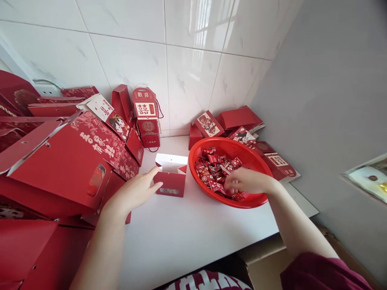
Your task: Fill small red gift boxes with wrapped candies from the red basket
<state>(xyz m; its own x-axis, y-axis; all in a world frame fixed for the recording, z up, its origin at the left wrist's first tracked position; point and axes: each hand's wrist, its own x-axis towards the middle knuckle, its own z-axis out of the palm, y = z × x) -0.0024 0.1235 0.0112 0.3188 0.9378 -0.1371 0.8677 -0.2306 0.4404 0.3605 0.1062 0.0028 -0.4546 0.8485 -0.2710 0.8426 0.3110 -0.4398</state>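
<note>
White marbled wall tiles back the white table where you work, with the red plastic colander as your landmark. Farthest left of the colander, large red gift boxes are heaped together. Nearer to it, but back against the wall, stands a tower of small double-happiness boxes. In front of that tower, left of the colander, your left hand meets the left edge of an open red gift box, thumb at the front panel; whether you pinch the card or merely rest against it, I cannot tell. This box stands upright just beside the colander, mouth upward, a cut-out window low in its front. Inside the colander lie wrapped sweets, and your right hand dips in among them from the right, fingers curled and blurred, so I cannot tell whether you have hold of one. Behind and right of the colander, red cartons lean and lie in a cluster.

You seem to be at the picking step, one hand among the sweets, the other steadying the box. Your next move calls for a fingertip pinch and a lift clear of the colander's rim.
</note>
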